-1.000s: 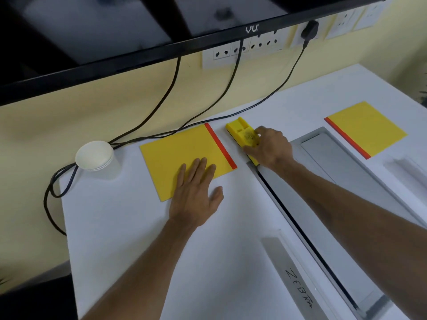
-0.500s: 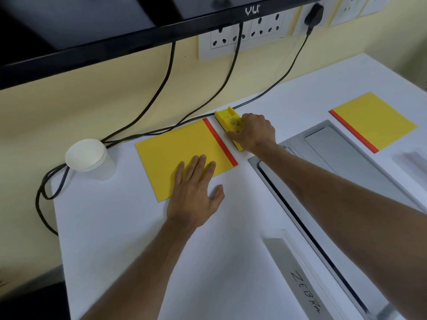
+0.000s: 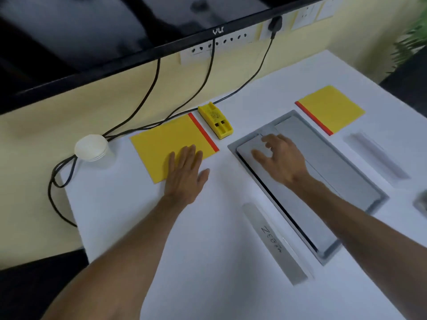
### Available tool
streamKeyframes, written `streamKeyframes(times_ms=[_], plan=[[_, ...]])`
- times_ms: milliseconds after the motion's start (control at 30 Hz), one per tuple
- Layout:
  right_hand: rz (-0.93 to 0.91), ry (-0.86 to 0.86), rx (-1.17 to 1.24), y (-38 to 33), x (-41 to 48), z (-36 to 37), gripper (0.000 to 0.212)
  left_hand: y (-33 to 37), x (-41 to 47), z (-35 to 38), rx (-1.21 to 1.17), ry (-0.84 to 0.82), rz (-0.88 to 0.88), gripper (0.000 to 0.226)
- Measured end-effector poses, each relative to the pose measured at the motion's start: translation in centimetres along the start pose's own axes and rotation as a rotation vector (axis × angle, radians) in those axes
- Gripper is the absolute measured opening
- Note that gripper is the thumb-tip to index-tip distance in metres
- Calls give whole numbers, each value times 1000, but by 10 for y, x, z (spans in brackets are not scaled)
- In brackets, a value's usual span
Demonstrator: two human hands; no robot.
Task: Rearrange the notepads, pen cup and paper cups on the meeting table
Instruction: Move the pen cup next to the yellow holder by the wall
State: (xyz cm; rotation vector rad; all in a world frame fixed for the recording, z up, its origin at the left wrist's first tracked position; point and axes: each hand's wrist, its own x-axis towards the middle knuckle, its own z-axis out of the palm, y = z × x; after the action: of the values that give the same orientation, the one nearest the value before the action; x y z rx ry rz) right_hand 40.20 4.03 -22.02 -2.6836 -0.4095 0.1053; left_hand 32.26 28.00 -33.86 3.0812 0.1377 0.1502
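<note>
A yellow notepad with a red edge [image 3: 168, 139] lies on the white table, and my left hand [image 3: 184, 172] rests flat on its near corner, fingers together. Just right of its red edge lies a yellow plastic pen holder [image 3: 216, 122] on its side, free of any hand. My right hand [image 3: 279, 155] hovers empty over the grey cable hatch, fingers spread. A second yellow notepad [image 3: 330, 108] lies at the far right. A stack of white paper cups [image 3: 91, 147] stands at the table's left edge.
A grey metal cable hatch [image 3: 342, 179] is set into the table's middle. A name strip marked ZEBRA [image 3: 275, 245] lies near me, another strip [image 3: 376, 155] at the right. Black cables [image 3: 147, 98] run from wall sockets behind the notepad. A screen hangs above.
My right hand let go of the yellow pen holder beside the notepad and drew back over the hatch. My left hand stayed on the notepad.
</note>
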Motion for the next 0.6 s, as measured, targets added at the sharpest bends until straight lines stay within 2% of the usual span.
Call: streamKeyframes(times_ms=[167,367,467,600], plan=[[-12,82,139,15,-87,-25,35,38,-31,-51,-186,24,8,61],[38,145,277,5,-217,-35,28,115,-103,-114,-444,17,88,60],[123,165,334,5,-289,-32,27,160,-154,-127,-526,-45,206,60],[271,181,377,20,-379,-25,25,204,-221,-122,-512,-29,422,38]])
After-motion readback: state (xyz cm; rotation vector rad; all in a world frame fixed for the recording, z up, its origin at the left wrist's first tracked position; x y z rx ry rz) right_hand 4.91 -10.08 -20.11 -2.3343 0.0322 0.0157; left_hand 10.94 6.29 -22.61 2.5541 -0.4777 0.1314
